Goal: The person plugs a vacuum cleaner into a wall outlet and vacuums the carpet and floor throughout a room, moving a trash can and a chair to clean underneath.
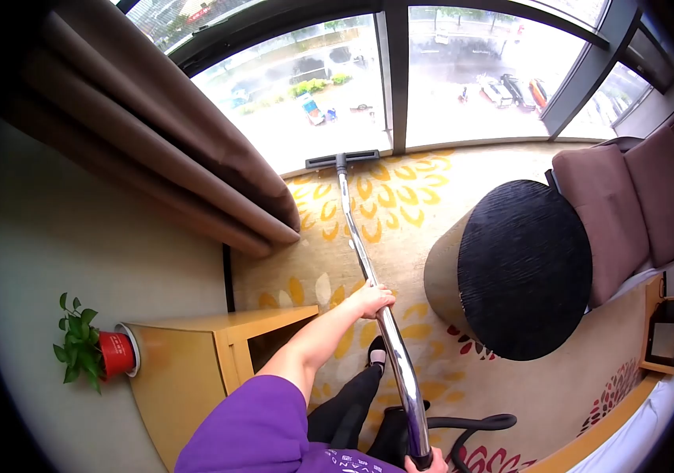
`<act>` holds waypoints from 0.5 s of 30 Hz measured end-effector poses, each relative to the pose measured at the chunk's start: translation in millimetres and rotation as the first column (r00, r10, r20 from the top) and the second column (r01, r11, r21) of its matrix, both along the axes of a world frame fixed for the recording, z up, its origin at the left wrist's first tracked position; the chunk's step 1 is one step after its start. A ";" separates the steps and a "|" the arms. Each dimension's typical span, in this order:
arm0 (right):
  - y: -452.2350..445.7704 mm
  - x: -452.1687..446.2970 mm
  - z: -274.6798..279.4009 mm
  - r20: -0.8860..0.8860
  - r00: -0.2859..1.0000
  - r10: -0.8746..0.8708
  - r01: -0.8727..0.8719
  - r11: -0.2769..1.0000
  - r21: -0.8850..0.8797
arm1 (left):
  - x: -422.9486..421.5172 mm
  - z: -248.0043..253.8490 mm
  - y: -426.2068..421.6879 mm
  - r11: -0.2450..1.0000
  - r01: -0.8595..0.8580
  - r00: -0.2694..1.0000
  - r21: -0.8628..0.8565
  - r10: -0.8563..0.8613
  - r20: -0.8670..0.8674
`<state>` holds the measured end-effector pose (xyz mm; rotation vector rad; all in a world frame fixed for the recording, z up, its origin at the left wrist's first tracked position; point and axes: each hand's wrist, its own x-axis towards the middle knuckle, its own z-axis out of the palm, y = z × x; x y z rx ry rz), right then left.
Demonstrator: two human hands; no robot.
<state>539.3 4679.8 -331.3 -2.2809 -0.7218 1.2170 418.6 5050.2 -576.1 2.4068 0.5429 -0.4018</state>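
Midway, left grip (375, 301) wrapped round chrome wand (399, 355), right grip (428, 462) closed round its near end, nozzle (342, 160) ahead

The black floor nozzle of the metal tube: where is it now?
In the head view, the black floor nozzle is upper middle, at the foot of the window, right of the brown curtain.
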 end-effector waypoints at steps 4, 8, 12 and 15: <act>-21.2 3.2 9.4 0.150 0.987 0.062 -0.061 0.998 -0.017 | 0.3 23.1 -17.5 0.993 0.083 0.995 0.083 -0.087 0.049; 24.6 -5.4 20.2 -0.033 0.999 0.014 -0.016 0.997 -0.077 | -4.6 16.1 10.4 0.999 0.036 0.991 0.009 -0.034 -0.128; 10.6 3.1 1.1 -0.003 0.999 0.036 -0.036 0.999 -0.031 | -4.9 -5.4 2.8 0.996 0.064 0.997 0.059 -0.061 -0.049; -6.4 7.9 -3.2 -0.008 0.998 0.056 -0.055 0.997 0.055 | -11.6 8.8 -2.2 0.995 0.050 0.999 0.090 -0.050 -0.001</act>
